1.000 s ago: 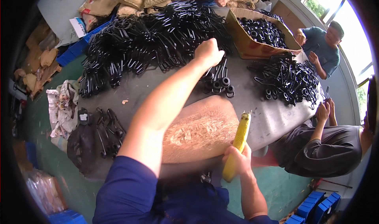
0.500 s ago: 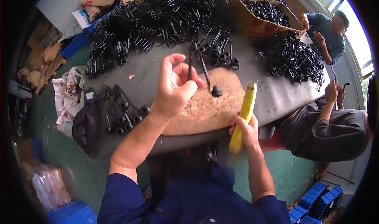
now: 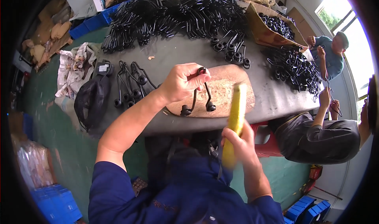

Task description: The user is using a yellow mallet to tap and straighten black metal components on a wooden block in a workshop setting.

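My left hand (image 3: 179,82) pinches the top of a black bent metal rod (image 3: 207,91) between thumb and fingers. Two dark lengths hang below the grip, with black rubber bushings (image 3: 211,106) at their lower ends; I cannot tell if they are one piece or two. They are over a worn wooden board (image 3: 233,80) on the table. My right hand (image 3: 243,142) is closed round a thick yellow stick (image 3: 237,115), held upright at the board's near right edge and smeared by motion. Several similar black rods (image 3: 130,86) lie left of the board.
A large heap of black rods (image 3: 177,14) covers the far side of the grey table (image 3: 158,54). Another pile (image 3: 296,70) lies right, near a cardboard box (image 3: 272,36) of black parts. A dark bag (image 3: 92,99) hangs at the left edge. Co-workers sit at the right.
My left hand has shifted toward the board's middle, and the rod ends now hang near its front edge. The yellow stick has moved slightly left and nearer to me.
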A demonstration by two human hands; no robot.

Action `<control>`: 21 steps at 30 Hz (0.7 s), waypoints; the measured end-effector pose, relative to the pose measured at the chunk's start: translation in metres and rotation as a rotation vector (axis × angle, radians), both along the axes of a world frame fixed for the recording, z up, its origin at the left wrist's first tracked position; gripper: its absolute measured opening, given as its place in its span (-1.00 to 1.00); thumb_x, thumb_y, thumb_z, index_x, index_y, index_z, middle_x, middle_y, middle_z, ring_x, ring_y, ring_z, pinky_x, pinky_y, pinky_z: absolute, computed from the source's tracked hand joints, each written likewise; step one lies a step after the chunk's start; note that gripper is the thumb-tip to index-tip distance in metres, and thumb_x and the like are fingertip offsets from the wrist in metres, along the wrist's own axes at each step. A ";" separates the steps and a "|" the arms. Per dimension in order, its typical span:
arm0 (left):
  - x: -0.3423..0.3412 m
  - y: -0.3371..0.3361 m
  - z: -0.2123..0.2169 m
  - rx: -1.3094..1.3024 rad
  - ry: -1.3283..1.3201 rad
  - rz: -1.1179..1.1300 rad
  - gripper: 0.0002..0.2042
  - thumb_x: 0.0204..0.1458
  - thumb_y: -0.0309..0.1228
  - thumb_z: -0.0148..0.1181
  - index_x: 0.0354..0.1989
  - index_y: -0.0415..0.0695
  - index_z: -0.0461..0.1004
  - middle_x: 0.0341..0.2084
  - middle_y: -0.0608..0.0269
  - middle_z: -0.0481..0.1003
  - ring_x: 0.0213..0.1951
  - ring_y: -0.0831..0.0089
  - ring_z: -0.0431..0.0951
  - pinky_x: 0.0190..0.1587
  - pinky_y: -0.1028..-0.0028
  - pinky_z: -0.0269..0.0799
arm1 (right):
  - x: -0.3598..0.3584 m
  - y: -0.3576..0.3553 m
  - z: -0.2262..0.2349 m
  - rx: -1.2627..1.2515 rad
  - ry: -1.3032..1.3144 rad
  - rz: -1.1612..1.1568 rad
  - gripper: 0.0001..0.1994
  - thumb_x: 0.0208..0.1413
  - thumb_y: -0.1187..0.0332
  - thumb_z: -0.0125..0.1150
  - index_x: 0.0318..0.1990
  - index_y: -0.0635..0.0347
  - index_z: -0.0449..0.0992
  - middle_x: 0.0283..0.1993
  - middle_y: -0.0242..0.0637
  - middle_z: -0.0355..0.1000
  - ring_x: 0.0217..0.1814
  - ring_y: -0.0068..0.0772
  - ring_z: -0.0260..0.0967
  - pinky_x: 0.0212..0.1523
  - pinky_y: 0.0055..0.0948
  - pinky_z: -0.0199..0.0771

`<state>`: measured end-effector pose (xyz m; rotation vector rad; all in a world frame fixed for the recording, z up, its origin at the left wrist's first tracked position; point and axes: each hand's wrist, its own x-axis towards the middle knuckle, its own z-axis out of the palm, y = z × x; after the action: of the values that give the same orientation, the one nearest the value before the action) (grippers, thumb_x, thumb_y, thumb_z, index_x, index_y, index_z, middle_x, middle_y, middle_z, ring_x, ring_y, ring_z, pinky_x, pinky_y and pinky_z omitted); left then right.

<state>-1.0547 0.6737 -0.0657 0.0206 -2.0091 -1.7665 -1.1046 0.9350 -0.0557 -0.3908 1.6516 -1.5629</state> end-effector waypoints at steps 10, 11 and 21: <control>-0.001 0.004 0.003 -0.300 0.111 0.042 -0.92 0.11 -0.50 0.21 -0.31 -0.26 0.55 -0.56 0.33 0.42 -0.51 0.63 0.44 -0.45 0.57 0.34 | 0.034 0.001 -0.045 0.300 0.687 0.058 -0.74 0.00 0.43 0.26 -0.18 0.25 0.35 -0.44 -0.20 0.41 -0.40 -0.36 0.41 -0.33 -0.39 0.45; 0.001 0.002 0.001 -0.288 0.110 0.027 -0.92 0.11 -0.50 0.21 -0.31 -0.26 0.55 -0.56 0.34 0.43 -0.51 0.63 0.44 -0.45 0.57 0.34 | 0.037 0.001 -0.041 0.332 0.581 0.099 -0.73 0.01 0.45 0.26 -0.16 0.29 0.35 -0.45 -0.22 0.40 -0.42 -0.41 0.39 -0.36 -0.40 0.44; -0.006 -0.014 0.018 -0.268 -0.106 0.058 -0.87 0.05 -0.43 0.25 -0.39 -0.26 0.58 -0.57 0.24 0.50 -0.49 0.58 0.47 -0.40 0.50 0.40 | 0.047 -0.044 -0.048 0.440 0.245 0.388 -0.70 0.00 0.34 0.29 -0.16 0.27 0.39 -0.46 -0.34 0.38 -0.41 -0.51 0.33 -0.36 -0.45 0.42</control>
<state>-1.0609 0.6597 -0.0472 0.0882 -2.2819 -1.4763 -1.0572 0.8915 -0.1041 -0.6378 1.9097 -0.8638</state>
